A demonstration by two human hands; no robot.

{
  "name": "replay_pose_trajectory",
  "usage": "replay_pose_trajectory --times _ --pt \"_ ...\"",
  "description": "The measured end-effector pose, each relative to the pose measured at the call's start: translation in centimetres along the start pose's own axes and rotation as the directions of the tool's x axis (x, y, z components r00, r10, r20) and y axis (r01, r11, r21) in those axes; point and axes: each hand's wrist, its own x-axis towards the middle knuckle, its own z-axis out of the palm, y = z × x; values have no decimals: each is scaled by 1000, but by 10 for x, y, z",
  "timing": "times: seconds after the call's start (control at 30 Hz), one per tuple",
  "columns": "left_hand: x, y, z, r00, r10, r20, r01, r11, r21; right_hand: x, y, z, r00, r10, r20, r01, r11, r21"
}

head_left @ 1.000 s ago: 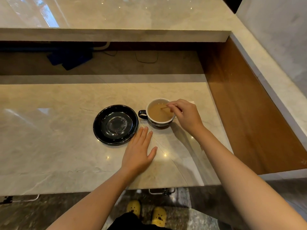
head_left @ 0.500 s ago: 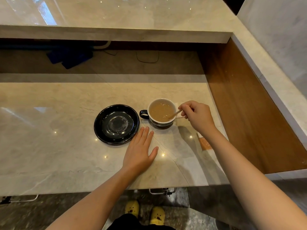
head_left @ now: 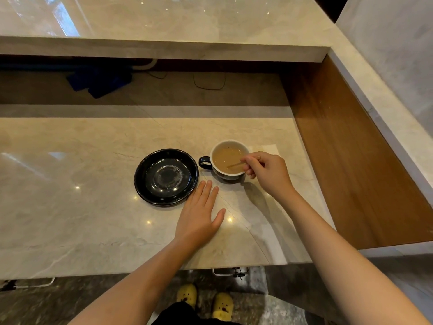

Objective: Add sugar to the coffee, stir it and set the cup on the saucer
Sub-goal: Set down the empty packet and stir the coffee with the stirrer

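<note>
Right hand (head_left: 269, 174), right of centre: thumb and fingertips pinched narrow on a thin wooden stir stick (head_left: 235, 164), remaining fingers curled under. The stick slants down and to the left, lower end dipped in the coffee (head_left: 226, 158).

Left hand (head_left: 199, 216), lower centre: flat on the marble counter (head_left: 70, 207), palm down, fingers straight and close together, thumb spread. Holds nothing. Fingertips lie just below the gap between saucer and cup; contact with either cannot be told.

Cup (head_left: 228, 159): white inside, dark outside, handle pointing left. Stands on the counter, just right of the saucer (head_left: 166, 177), not on it. Holds light brown, milky coffee to a little below the rim.

Saucer: black, glossy, nothing on it, faint pale ring in the centre well.

A pale paper (head_left: 269, 147) shows behind the right hand, at the cup's right.

Against half a second ago: the right hand sits closer over the cup's right rim, and the stick's wet end is further toward the cup's middle. Left hand, cup and saucer unchanged.
</note>
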Motion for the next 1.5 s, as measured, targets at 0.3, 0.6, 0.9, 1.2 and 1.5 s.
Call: replay_pose_trajectory --times 0.3,0.6,0.9,1.2,1.5 --pt "0 1 -2 1000 6 -2 -6 1000 -18 14 0 -14 979 12 -204 -35 993 -112" --pt "1 0 -2 1000 7 -1 -7 1000 -1 19 0 14 956 20 -294 -22 1000 -5" --pt "1 0 -1 1000 9 -14 -9 1000 -7 6 5 15 979 78 -187 -72 997 43" --pt "0 1 -1 1000 4 -10 -4 1000 -21 16 -8 -14 983 61 -172 -83 989 -126" --pt "0 0 -1 1000 1 -7 -1 1000 -16 17 0 5 956 32 -292 -41 999 -22"
